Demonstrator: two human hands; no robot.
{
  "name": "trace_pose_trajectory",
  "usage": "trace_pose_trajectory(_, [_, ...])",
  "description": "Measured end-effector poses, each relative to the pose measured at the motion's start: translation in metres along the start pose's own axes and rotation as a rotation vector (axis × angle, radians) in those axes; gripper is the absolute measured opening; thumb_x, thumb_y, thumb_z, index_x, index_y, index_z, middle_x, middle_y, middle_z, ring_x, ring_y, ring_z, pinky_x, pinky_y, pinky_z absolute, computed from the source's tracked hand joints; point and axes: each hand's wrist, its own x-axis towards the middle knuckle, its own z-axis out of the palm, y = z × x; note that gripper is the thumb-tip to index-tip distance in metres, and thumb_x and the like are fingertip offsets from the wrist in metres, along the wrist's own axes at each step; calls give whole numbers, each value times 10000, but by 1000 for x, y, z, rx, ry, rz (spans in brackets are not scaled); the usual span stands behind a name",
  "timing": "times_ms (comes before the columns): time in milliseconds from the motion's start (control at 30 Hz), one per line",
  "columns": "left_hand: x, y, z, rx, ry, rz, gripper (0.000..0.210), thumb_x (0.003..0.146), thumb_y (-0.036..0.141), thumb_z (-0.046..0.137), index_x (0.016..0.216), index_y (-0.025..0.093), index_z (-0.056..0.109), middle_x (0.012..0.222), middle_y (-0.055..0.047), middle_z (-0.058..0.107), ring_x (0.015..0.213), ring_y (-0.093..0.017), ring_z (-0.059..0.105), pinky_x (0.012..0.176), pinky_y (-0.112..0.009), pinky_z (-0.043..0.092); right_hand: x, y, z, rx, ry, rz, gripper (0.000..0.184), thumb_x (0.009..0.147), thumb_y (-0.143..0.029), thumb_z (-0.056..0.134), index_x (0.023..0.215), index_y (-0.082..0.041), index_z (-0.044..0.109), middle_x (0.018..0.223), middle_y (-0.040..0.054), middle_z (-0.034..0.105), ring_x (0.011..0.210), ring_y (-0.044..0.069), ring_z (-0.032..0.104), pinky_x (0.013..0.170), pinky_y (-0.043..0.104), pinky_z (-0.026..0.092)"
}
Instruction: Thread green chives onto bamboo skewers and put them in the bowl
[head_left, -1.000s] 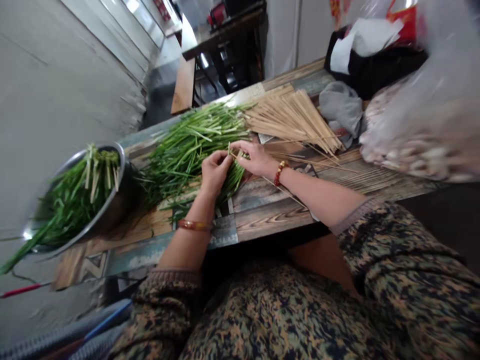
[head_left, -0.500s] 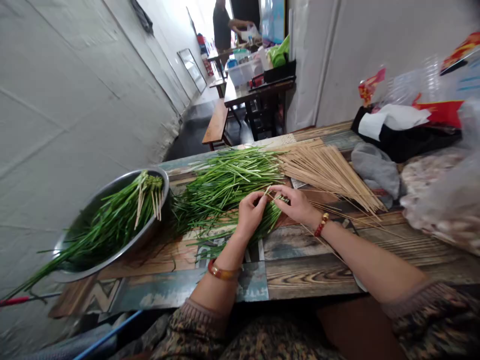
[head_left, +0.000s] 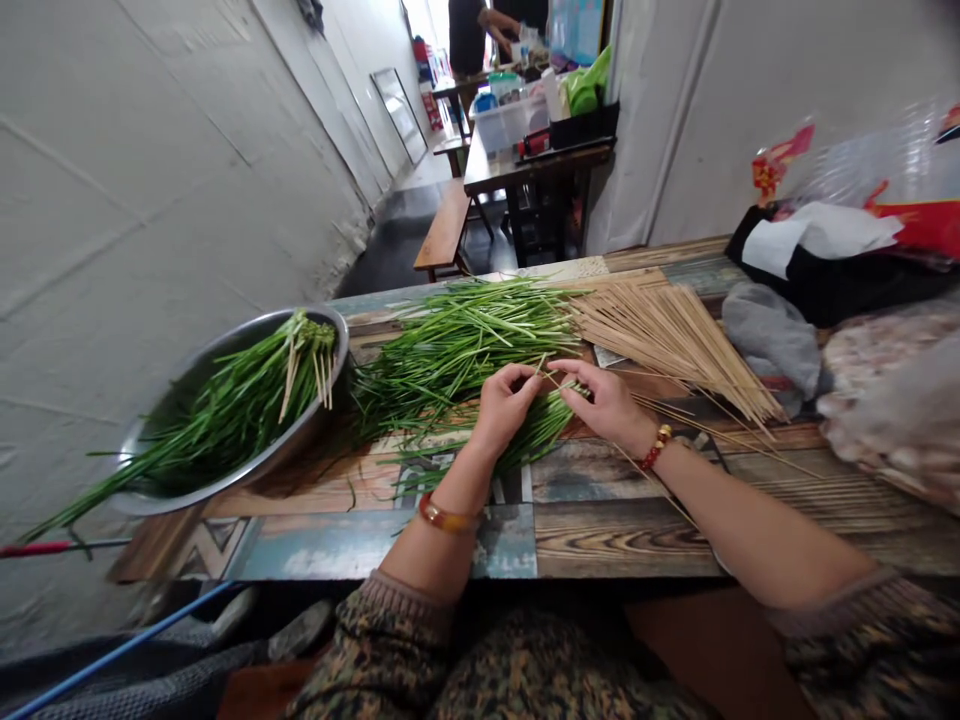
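My left hand [head_left: 510,400] is closed in a pinch on a green chive stalk [head_left: 541,364], its pale end poking up above the fingertips. Close by on the right, my right hand [head_left: 600,400] has its fingers curled round a thin bamboo skewer [head_left: 660,487], which slants out under the palm toward the table's front edge. The skewer's tip meets the stalk between both hands; whether it is through the stalk I cannot tell. Beneath the hands lies a small bunch of chives [head_left: 536,435]. A large heap of chives [head_left: 465,335] spreads just behind.
A fan of bamboo skewers [head_left: 675,345] lies at the back right. On the left, a metal basin [head_left: 255,470] holds skewered chives [head_left: 311,350]. Plastic bags [head_left: 892,390] crowd the table's right end. Beyond stand a bench [head_left: 444,225], another table and a person [head_left: 469,40].
The camera has tilted down and turned slightly left, so the scene sits higher and further right. My hands stay together at the stalk and skewer, with only small finger movement.
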Motion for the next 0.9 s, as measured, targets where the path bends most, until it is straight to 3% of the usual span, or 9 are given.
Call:
trace_pose_trajectory(267, [3,17,-4,-32,-97,-70,201,686,330,726,686,133,680,629,5,607,578,-94,479,562,-219,351,-3,-8,-1,51,30,43,382,812,-187,543,1186,-161,616,802,25,668,681,140,598,648,268,485])
trace_pose_trajectory(400, [9,28,-3,-106,-161,-118,257,662,367,754,644,132,651,585,18,570,553,-82,449,549,-217,328,-1,-8,-3,86,76,94,291,808,-218,554,1072,-154,657,870,48,700,702,147,617,656,273,497])
trace_pose_trajectory(533, [15,27,1,-154,-192,-145,263,658,378,763,662,136,661,593,17,578,559,-82,450,558,-220,332,2,-8,-7,49,80,138,206,815,-221,542,956,-169,683,789,25,707,612,135,603,577,251,479])
trace_pose_trajectory(767, [15,16,4,-263,-184,-183,204,669,329,767,684,148,676,652,4,631,587,-90,503,592,-226,386,0,-10,-10,16,67,108,241,828,-184,526,999,-201,695,982,43,743,884,188,686,819,313,524])
trace_pose_trajectory(900, [14,13,5,-266,-152,-176,170,675,302,763,705,150,692,678,-4,652,613,-96,533,612,-224,407,-2,-12,-10,9,64,116,261,828,-178,526,1018,-220,700,1018,37,744,923,199,692,851,332,533])
